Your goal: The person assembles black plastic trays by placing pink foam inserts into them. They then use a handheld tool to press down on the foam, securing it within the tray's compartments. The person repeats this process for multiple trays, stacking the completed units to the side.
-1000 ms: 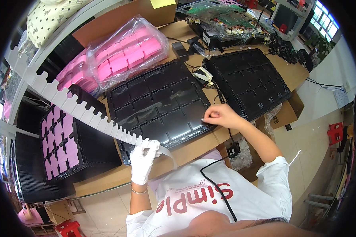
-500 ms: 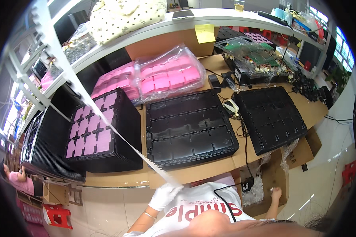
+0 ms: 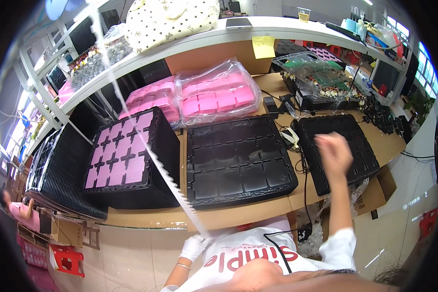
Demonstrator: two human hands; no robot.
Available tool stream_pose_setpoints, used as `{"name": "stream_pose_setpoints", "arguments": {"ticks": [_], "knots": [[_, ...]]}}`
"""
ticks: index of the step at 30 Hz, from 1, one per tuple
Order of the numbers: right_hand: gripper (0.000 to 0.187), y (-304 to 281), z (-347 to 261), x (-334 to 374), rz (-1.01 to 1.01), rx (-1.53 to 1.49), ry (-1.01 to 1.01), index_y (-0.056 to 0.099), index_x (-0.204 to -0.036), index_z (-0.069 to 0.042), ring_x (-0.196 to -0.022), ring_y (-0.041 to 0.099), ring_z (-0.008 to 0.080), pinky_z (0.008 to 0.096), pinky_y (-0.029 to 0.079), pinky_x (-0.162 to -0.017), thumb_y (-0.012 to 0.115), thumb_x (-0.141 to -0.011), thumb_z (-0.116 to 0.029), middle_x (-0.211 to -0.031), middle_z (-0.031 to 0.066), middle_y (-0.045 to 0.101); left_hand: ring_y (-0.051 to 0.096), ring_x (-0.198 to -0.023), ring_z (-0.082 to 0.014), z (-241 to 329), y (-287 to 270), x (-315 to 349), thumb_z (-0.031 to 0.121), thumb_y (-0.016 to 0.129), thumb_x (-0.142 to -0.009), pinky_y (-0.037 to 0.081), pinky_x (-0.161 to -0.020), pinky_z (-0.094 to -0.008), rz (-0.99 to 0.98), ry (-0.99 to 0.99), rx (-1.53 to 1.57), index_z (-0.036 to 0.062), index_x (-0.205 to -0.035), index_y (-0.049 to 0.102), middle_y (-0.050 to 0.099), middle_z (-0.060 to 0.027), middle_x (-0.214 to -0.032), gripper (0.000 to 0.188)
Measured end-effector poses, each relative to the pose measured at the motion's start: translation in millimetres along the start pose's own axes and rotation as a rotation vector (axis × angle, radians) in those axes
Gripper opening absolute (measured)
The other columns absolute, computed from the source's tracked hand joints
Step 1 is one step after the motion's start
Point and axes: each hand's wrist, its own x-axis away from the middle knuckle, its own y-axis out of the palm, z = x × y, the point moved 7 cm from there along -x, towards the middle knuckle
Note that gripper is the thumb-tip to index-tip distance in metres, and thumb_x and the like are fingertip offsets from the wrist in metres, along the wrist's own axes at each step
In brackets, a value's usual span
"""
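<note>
White notched strip (image 3: 155,158) in my grasp: my gloved left hand (image 3: 193,247), low centre in the frame, closes on its lower end, while my bare right hand (image 3: 335,153), blurred and curled at right of centre, shows in front of a black tray stack (image 3: 364,166); I cannot tell whether those fingers hold anything. At left of centre, the top of a second black stack (image 3: 141,196) carries lilac pads (image 3: 116,148) in its cells, set between black cross-shaped dividers. A middle black tray (image 3: 241,168), marked off into compartments, lies at the frame's centre, just right of the strip. Above it, a clear plastic bag (image 3: 219,118) contains bright pink pieces (image 3: 216,100), and on the white shelf (image 3: 277,23) along the top a clear cup (image 3: 304,14) holds yellowish liquid. The strip's long axis cuts diagonally across the left half, its far end pointing to the upper left, its near end at my glove; along the lower stretch, the toothed edge faces right.
</note>
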Motion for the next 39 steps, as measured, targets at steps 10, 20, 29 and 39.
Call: {"name": "stream_pose_setpoints", "arguments": {"ticks": [10, 20, 29, 39], "knots": [[0.020, 395.9, 83.0, -78.5, -0.603, 0.163, -0.432, 0.065, -0.096, -0.004, -0.099, 0.061, 0.0301, 0.0410, 0.050, -0.085, 0.068, -0.079, -0.013, -0.101, 0.0123, 0.063, 0.067, -0.090, -0.0337, 81.2, -120.5, -1.8, 0.048, 0.065, -0.083, 0.054, -0.078, -0.0407, -0.233, -0.172, 0.060, 0.0114, -0.103, 0.071, 0.070, -0.0163, -0.096, 0.042], [0.017, 441.7, 130.9, -99.6, -1.002, -0.081, -0.035, 0.071, -0.076, -0.005, -0.073, 0.067, 0.0260, 0.0366, 0.051, -0.068, 0.079, -0.072, -0.020, -0.077, 0.0119, 0.069, 0.055, -0.066, -0.0031, 42.7, -193.7, -19.7, 0.016, 0.070, -0.087, 0.044, -0.058, -0.0192, 0.196, -0.401, 0.855, 0.0040, -0.112, 0.068, 0.071, -0.0030, -0.084, 0.028], [0.019, 376.2, 99.7, -151.1, -0.106, -0.429, 0.199, 0.068, -0.093, -0.001, -0.086, 0.068, 0.0227, 0.0329, 0.051, -0.079, 0.070, -0.086, -0.018, -0.087, 0.0114, 0.071, 0.056, -0.114, -0.0234, 104.5, -220.0, -216.9, 0.041, 0.052, -0.099, 0.044, -0.099, -0.0338, 0.329, 0.143, 1.697, -0.0045, -0.140, 0.040, 0.054, -0.0198, -0.131, 0.063], [0.053, 273.2, 136.8, -62.1, -0.096, -0.021, 0.338, 0.058, -0.121, -0.004, -0.109, 0.058, 0.0286, 0.0384, 0.047, -0.090, 0.071, -0.085, -0.041, -0.122, 0.0171, 0.057, 0.053, -0.067, -0.0146, 106.3, -208.3, -330.4, 0.069, 0.053, -0.086, 0.044, -0.050, -0.0236, 0.056, -0.029, 2.052, 0.0076, -0.154, -0.007, 0.035, -0.0139, -0.148, 0.109]]}}
